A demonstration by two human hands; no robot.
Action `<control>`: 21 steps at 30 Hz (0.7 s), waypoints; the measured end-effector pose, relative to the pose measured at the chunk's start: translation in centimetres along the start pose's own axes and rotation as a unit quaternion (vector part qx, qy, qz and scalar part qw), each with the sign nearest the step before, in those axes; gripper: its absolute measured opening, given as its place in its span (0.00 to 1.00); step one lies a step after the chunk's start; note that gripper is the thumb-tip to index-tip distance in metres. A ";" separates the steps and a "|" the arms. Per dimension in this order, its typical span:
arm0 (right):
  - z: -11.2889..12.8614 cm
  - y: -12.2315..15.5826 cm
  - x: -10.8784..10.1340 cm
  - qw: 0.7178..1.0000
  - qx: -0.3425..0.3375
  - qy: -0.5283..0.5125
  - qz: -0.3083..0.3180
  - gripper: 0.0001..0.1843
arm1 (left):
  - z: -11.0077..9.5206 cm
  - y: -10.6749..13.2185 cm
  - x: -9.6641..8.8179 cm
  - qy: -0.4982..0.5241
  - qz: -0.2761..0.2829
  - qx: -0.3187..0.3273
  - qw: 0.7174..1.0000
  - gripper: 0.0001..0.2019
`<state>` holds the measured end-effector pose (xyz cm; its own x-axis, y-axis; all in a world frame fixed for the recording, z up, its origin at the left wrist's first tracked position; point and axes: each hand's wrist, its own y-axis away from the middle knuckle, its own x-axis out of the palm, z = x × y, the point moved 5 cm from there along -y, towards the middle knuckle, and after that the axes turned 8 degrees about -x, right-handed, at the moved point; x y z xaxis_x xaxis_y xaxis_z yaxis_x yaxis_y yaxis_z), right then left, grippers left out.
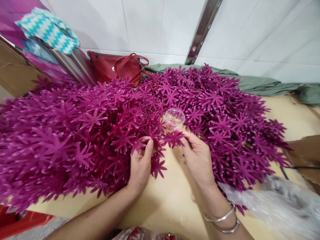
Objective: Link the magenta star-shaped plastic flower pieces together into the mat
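Note:
In the middle of the head view, my right hand point(199, 156) pinches the edge of a purple artificial flower point(172, 138) with narrow, pale-tipped petals. My left hand point(141, 163) is closed at the edge of the left pile, thumb and forefinger together on another purple flower point(137, 144). Just beyond my right fingertips stands a small clear plastic cup point(174, 118); what it holds is hard to make out. A large heap of purple flowers point(62, 133) spreads to the left, and a second heap point(225, 123) lies to the right.
A red handbag point(117, 66) leans on the tiled wall point(145, 26) behind the flowers. At the left, a patterned cloth point(48, 30) hangs over a metal post point(72, 65). Clear plastic wrap point(277, 203) lies front right, a red basket point(27, 221) front left. Green fabric point(260, 85) runs along the wall.

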<state>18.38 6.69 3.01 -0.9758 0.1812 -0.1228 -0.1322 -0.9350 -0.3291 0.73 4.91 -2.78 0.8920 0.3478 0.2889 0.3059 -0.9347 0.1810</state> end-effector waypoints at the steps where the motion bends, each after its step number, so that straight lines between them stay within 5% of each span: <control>1: -0.2 0.1 0.0 1.000 0.014 -0.005 -0.008 0.11 | 0.0 0.0 0.0 0.005 0.002 -0.006 1.000 0.15; 8: -1.1 0.8 1.8 0.995 0.079 -0.067 0.013 0.07 | -0.8 0.7 1.3 0.016 0.062 -0.035 0.997 0.15; 14: -0.2 0.8 2.0 0.999 0.017 0.010 0.031 0.04 | -1.6 0.7 1.2 -0.012 0.042 0.006 0.999 0.11; 21: -0.5 0.3 -1.3 0.991 0.037 -0.014 -0.128 0.09 | -1.9 0.5 0.5 -0.067 -0.004 0.021 0.998 0.11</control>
<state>19.69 6.34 2.60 -0.9131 0.4074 -0.0171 -0.3873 -0.8797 -0.2757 0.67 4.74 -0.75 0.9251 0.3445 0.1597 0.3238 -0.9354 0.1423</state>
